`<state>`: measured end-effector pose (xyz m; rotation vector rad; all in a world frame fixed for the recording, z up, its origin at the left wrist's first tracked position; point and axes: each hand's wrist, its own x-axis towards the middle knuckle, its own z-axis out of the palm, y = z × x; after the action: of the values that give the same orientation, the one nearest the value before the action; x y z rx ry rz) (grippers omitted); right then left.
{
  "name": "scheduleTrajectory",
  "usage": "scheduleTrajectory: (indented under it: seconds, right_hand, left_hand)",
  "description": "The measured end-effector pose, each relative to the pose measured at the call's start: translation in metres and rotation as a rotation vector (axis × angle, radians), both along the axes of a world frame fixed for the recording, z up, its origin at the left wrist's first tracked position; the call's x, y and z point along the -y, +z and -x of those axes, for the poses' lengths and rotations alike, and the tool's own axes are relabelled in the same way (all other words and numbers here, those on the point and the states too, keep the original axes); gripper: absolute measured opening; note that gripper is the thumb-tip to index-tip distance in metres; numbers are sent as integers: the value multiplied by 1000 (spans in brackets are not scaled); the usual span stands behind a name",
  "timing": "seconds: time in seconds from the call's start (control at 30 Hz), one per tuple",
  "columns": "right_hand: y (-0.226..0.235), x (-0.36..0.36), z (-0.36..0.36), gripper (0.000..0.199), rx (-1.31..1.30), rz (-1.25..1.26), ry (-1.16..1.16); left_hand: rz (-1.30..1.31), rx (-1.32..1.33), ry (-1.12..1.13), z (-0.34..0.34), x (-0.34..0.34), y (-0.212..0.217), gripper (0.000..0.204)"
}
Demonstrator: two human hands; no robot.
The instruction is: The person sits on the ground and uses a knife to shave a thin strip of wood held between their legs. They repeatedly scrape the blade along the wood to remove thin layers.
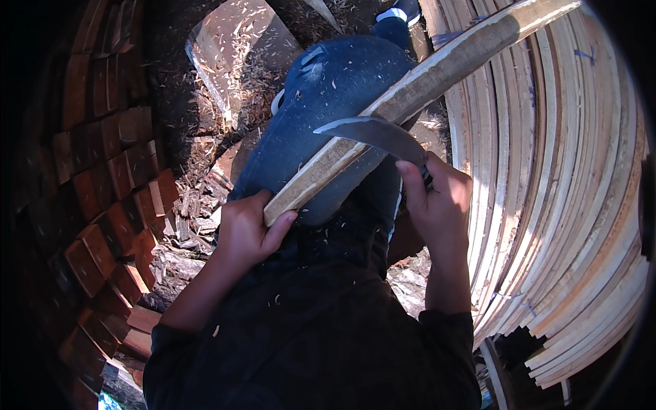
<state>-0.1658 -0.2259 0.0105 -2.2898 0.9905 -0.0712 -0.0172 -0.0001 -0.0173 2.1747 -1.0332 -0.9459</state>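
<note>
A long wooden pole (437, 76) with a greyish middle and pale shaved edges slants across my lap, from lower left to upper right. My left hand (248, 229) is wrapped round its near end, thumb along the side. In my right hand (441, 198) is the handle of a curved knife (383, 134), mostly hidden by the fingers. The dark blade crosses over the pole, its pale tip pointing left. Whether the edge touches the wood I cannot tell. Beneath the pole are my legs in blue trousers (328, 82), sprinkled with a few shavings.
Long pale wood strips (533, 171) are stacked at the right, tied in places with bluish bands. Reddish-brown wood blocks (96, 195) pile up on the left. A flat slab (242, 51) strewn with shavings lies ahead. Chips and bark (188, 225) cover the ground.
</note>
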Motion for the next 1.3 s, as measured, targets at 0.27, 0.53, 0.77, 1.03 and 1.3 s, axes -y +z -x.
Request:
scheduleTrajectory:
  seconds: [0.27,0.53,0.77,1.03,1.3]
  right_hand:
    - [-6,47,13,47,80,297,-157]
    - [19,55,28,47,86,-32,-380]
    - [7,13,0,31,24,-133,-76]
    - [0,27,0,38,24,40,1]
    - [0,50,3,46,90,281,-63]
  left_hand:
    - [6,4,0,1,1,1,40]
    - [-22,9,2,0,0,0,39]
    - [-19,36,-21,4,2,1,40]
    - [-9,21,9,3,0,1,41]
    - [11,23,14,4,0,1,39]
